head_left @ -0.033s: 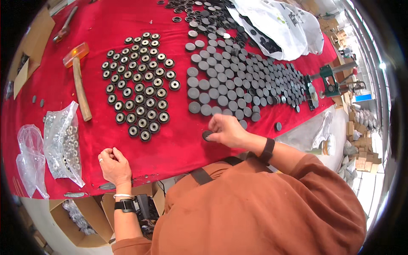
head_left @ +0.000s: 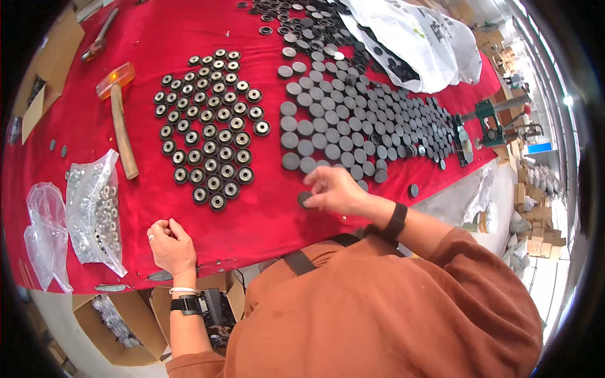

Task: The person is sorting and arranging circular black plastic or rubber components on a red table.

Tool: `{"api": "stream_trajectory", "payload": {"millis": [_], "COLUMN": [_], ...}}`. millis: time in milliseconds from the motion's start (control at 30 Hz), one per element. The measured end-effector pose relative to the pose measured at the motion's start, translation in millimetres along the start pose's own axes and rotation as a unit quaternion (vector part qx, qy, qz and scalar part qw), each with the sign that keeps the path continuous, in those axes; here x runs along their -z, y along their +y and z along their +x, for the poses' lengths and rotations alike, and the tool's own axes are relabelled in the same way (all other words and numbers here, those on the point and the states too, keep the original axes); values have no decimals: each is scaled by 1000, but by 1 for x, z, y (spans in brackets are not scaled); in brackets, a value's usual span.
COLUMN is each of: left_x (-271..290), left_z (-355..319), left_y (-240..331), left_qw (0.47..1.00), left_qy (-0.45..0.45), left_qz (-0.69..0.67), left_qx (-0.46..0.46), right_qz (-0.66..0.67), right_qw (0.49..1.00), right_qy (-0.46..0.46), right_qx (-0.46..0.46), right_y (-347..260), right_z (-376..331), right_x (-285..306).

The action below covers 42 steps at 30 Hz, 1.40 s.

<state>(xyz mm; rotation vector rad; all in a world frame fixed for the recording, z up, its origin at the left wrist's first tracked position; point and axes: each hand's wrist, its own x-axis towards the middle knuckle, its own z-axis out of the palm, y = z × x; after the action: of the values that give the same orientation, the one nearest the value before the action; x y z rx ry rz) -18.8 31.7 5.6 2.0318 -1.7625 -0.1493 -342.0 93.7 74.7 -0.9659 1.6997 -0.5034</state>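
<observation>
My right hand (head_left: pixel 335 190) is over the red cloth, just below the spread of flat black discs. Its thumb and fingers pinch one round black disc (head_left: pixel 304 200) by the edge, tilted above the cloth. Near the table's front edge rests my left hand (head_left: pixel 172 246), its fingers curled in. Whatever those fingers may hold is hidden. Ahead of it and to the right lies a group of black rings with bearing-like metal centres (head_left: pixel 218 201). The many plain black discs (head_left: pixel 290 161) lie close together from the middle to the right.
A wooden-handled mallet (head_left: pixel 124 138) with an orange head lies at the left. Near it are a clear bag of small metal parts (head_left: pixel 94 214) and another clear bag (head_left: pixel 45 239). A green hand press (head_left: pixel 489 123) stands at the right edge. A white plastic bag (head_left: pixel 428 44) lies at the back.
My right hand has shifted very slightly to the left with the disc in its pinch. My left hand has stayed in place.
</observation>
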Motion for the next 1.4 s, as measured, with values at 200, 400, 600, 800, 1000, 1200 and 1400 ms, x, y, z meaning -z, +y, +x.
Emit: {"api": "stream_trajectory", "payload": {"millis": [200,400,600,800,1000,1200,1400], "left_x": [-1,-3,-4,-3,-1,-1,-2], "left_z": [-1,1,1,1,3,0,-1], "left_y": [-6,-2,-3,-3,-2,-1,3], "left_qw": [1000,1000,1000,999,1000,999,999], "left_qy": [15,21,13,25,16,24,25], "left_qz": [-5,-10,-3,-12,-13,-8,-13], "left_qx": [-17,-15,-23,-18,-15,-25,-32], "right_qz": [-168,-405,-521,-614,-559,-689,-681], "right_qw": [968,810,731,674,666,641,672], "right_qy": [121,233,194,123,129,-12,77], "right_qx": [140,354,396,392,477,338,281], "right_y": [-57,-48,-34,-44,-34,-74,-49], "right_z": [69,120,117,117,118,115,106], "right_x": [5,-6,-12,-9,-1,-18,-16]}}
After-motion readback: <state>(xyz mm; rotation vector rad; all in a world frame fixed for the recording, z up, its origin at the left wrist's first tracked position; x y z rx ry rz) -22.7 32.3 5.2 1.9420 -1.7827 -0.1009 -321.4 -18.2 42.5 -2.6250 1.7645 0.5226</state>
